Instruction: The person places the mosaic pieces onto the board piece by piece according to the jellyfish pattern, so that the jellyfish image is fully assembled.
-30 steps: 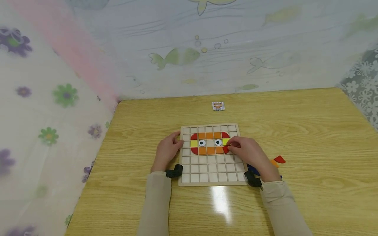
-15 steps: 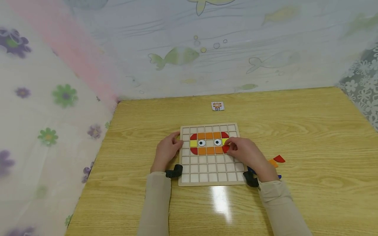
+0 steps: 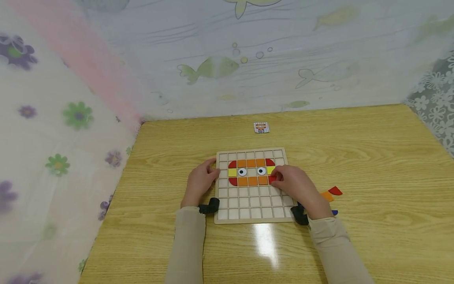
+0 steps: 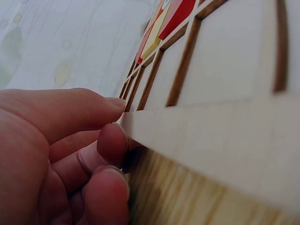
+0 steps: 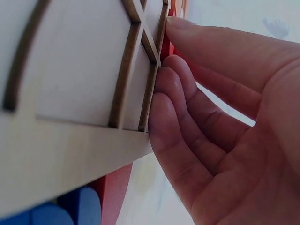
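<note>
A wooden grid board (image 3: 255, 203) lies on the table with a fish-like or face-like pattern of tiles in its upper cells. Orange square tiles (image 3: 251, 163) form two rows, with red quarter-round tiles at the corners. Between the rows are yellow tiles (image 3: 232, 172) and two round eye tiles (image 3: 242, 172). At the board's left edge my left hand (image 3: 200, 179) grips the frame, thumb on top, fingertips at the side. My right hand (image 3: 298, 185) pinches the lower right red quarter-round tile (image 3: 272, 180) at its cell; its thumb (image 5: 187, 30) shows against the red.
Loose tiles lie right of the board, partly behind the right wrist: a red quarter-round (image 3: 335, 191), an orange one (image 3: 327, 196) and blue ones (image 5: 51, 213). A small printed pattern card (image 3: 261, 127) lies beyond the board. A fish-patterned wall covering (image 3: 220, 86) rises behind the table.
My right hand has shifted slightly at the lower right red tile, which now sits straighter in its cell. The left hand stays at the board's edge.
</note>
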`<state>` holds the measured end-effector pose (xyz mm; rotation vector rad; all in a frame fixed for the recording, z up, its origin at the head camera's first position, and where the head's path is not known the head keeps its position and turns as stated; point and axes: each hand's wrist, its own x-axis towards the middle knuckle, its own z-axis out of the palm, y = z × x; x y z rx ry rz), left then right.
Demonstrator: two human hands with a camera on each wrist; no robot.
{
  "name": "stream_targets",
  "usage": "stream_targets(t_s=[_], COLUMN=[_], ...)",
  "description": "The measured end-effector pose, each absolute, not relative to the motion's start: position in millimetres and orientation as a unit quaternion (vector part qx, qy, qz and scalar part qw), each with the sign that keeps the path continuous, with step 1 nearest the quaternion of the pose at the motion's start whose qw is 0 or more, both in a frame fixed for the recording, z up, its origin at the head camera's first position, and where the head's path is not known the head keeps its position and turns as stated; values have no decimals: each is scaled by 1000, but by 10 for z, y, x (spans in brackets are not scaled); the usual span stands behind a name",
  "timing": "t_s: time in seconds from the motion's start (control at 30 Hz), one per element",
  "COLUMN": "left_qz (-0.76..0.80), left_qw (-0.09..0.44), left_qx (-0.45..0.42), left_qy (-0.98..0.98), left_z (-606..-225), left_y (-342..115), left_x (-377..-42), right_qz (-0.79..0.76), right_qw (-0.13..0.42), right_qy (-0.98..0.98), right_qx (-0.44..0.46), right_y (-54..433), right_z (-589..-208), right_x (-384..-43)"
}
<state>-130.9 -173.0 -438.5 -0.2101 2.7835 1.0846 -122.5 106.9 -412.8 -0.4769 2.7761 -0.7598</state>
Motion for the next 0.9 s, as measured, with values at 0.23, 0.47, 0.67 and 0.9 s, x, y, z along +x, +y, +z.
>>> stream_targets(t_s=[0.23,0.47,0.67,0.9], left_qz=[355,346,355,369], left_qw=[73,70,69,71], left_qx=[-74,-70,-58,-63], left_qy=[929,933,931,925], left_z=[-4372,-4364,-4361,-4369], left_y=[-1753,-1773,-1747,-1737], left_x=[-1304,-1310,-1315,-1305], right_qz=[-277,-313,-325,-329], right_qw=[104,99,94,120], right_qy=[941,931,930,929], right_qx=[-164,-158,-147,-120], right_y=[1062,1135,1367,1639], right_z=[-4125,-4103,-4015,-3914], right_x=[-1219,-1242,-1258,-1248])
